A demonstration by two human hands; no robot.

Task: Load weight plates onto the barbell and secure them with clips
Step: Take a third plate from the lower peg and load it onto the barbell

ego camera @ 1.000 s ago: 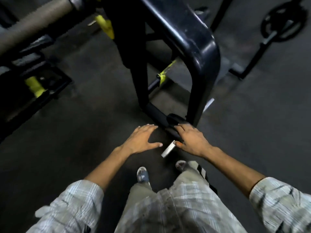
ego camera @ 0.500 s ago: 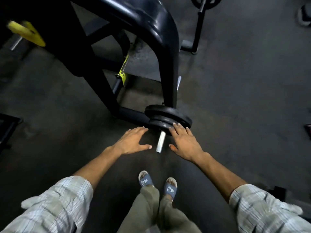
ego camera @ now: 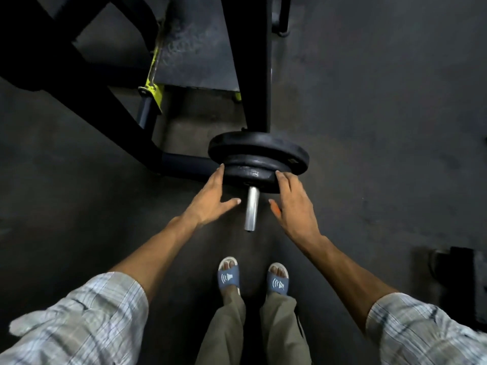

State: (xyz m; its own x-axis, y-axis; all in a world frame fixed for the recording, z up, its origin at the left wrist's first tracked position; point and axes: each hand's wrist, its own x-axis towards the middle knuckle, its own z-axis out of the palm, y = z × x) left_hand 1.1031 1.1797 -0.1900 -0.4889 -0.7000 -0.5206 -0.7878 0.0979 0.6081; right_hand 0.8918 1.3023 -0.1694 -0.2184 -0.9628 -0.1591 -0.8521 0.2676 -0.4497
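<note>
Two black weight plates sit stacked on a silver sleeve [ego camera: 251,209] that points toward me, a large plate [ego camera: 263,147] behind and a small weight plate [ego camera: 250,175] in front. My left hand [ego camera: 210,198] has its fingers on the small plate's left rim, with the thumb spread toward the sleeve. On the right rim, my right hand [ego camera: 292,204] rests its fingers the same way. The plate is clasped between both hands. The bare end of the sleeve sticks out between my thumbs. No clip is in view.
A black rack frame [ego camera: 253,61] rises just behind the plates, with a base bar [ego camera: 184,164] running left and a yellow bracket [ego camera: 152,88]. My feet in blue slides [ego camera: 229,277] stand on the dark rubber floor below the sleeve. A dark object [ego camera: 463,280] lies at the right.
My view has tilted down and closer to the plates. Both hands have moved forward from beside the sleeve onto the small plate's rim.
</note>
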